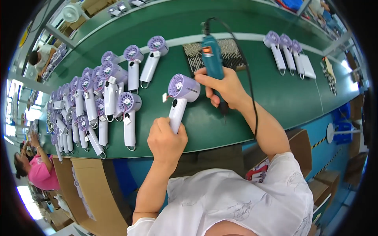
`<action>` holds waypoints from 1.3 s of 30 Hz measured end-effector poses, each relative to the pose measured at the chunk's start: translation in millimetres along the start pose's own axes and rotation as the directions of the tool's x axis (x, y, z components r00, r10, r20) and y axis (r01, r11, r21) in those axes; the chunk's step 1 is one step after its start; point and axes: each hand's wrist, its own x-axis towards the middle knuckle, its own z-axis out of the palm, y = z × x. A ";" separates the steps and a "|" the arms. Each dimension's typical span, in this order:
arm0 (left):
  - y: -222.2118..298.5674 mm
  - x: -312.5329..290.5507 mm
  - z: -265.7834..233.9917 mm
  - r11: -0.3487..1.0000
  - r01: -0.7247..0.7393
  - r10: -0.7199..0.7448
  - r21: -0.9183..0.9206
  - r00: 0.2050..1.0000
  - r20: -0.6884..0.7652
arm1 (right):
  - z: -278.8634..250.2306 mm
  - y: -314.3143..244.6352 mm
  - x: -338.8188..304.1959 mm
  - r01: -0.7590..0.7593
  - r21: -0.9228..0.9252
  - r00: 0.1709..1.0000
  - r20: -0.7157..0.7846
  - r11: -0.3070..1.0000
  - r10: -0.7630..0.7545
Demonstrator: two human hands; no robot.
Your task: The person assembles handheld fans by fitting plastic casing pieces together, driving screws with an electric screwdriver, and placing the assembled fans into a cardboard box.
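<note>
White-handled fan (184, 91) clasped in the left hand (167, 137), the right hand (227, 87) grips what's probably a teal screwdriver (213, 63).

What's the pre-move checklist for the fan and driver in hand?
1. Fan grip: ok. The left hand is closed around the handle of the purple-and-white fan.
2. Driver grip: ok. The right hand is wrapped around the teal driver.
3. Bit apart from fan: ok. The bit points down, to the right of the fan.
4. Plug tucked in: not ok. The white plug sticks out left of the fan head.
5. Cord off the arm: cannot tell. The black cord crosses the right forearm in view; contact is unclear.
6. Screw on bit: cannot tell. Too small to see.
</note>
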 end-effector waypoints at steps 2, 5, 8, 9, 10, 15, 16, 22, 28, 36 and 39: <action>1.9 -8.0 2.7 0.998 -0.049 0.049 0.048 0.999 0.018 | -0.8 6.3 1.7 -0.063 -0.092 0.997 0.041 0.994 0.067; 14.1 -14.8 8.9 0.991 -0.060 0.052 0.122 0.996 0.068 | -8.8 13.7 4.4 -0.050 -0.145 0.993 0.095 0.988 0.064; 30.9 -19.3 11.4 0.985 -0.080 0.071 0.151 0.995 0.069 | -16.4 16.1 7.3 -0.036 -0.123 0.993 0.109 0.992 0.050; 38.9 -17.9 12.2 0.990 -0.079 0.072 0.116 0.996 0.060 | -20.5 15.3 7.6 -0.046 -0.154 0.994 0.092 0.987 0.061; 45.0 -16.1 13.3 0.994 -0.076 0.072 0.080 0.996 0.051 | -25.8 19.5 11.7 -0.023 -0.169 0.995 0.095 0.985 0.040; 60.5 -11.6 12.7 0.925 0.204 -0.100 -0.320 0.944 0.314 | -43.2 30.7 19.3 -0.014 -0.181 0.996 0.088 0.983 0.030; 42.5 -5.5 14.1 0.878 0.276 -0.136 -0.390 0.927 0.350 | -45.1 27.6 16.6 -0.025 -0.154 0.996 0.078 0.988 0.037; -23.3 71.8 33.6 0.647 0.250 0.120 -0.720 0.899 0.420 | -37.7 16.6 10.9 -0.108 -0.266 0.990 0.061 0.958 0.128; -36.2 88.8 65.8 0.506 0.339 0.281 -0.793 0.805 0.523 | -45.4 16.4 8.8 -0.102 -0.268 0.988 0.087 0.958 0.130; -56.4 96.9 78.2 0.459 0.350 0.309 -0.816 0.799 0.516 | -50.7 28.0 21.5 -0.045 -0.299 0.986 0.142 0.953 0.091; -56.5 97.5 78.8 0.440 0.334 0.337 -0.834 0.799 0.498 | -51.6 28.5 27.1 -0.032 -0.345 0.978 0.181 0.938 0.100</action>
